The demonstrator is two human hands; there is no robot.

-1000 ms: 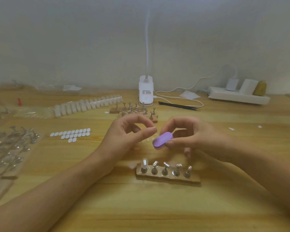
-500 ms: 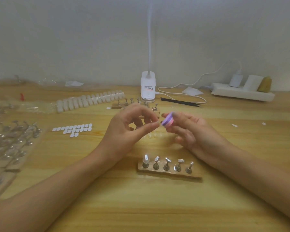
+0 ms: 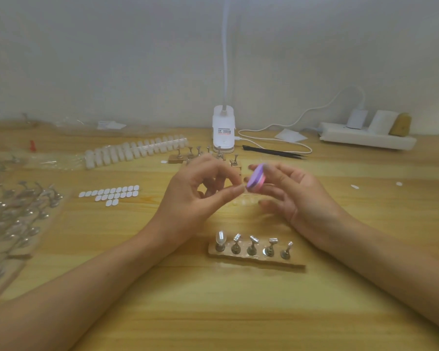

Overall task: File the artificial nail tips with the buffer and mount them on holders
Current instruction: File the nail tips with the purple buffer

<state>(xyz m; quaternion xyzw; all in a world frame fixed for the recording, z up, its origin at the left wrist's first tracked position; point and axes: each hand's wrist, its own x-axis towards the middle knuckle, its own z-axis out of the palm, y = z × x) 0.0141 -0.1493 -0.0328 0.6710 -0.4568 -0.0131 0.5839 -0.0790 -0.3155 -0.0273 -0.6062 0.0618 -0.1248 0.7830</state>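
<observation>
My right hand (image 3: 292,196) pinches a small purple and pink buffer (image 3: 256,180) between thumb and fingers, held on edge above the table. My left hand (image 3: 190,198) pinches a tiny clear nail tip between thumb and forefinger, and its end (image 3: 241,187) meets the buffer's side. In front of both hands lies a wooden base (image 3: 256,258) with several metal holders; the leftmost holder carries a nail tip (image 3: 220,238), the others stand bare.
A strip of clear nail tips (image 3: 137,150) and a sheet of white adhesive tabs (image 3: 110,193) lie at the left. Loose metal holders in plastic (image 3: 18,214) fill the far left. Behind the hands are more holder bases (image 3: 188,155), a white lamp base (image 3: 223,130), black tweezers (image 3: 274,152) and a power strip (image 3: 365,139).
My right hand turned palm-up and raised the buffer onto its edge against the nail tip. My left hand kept its pinch and barely moved.
</observation>
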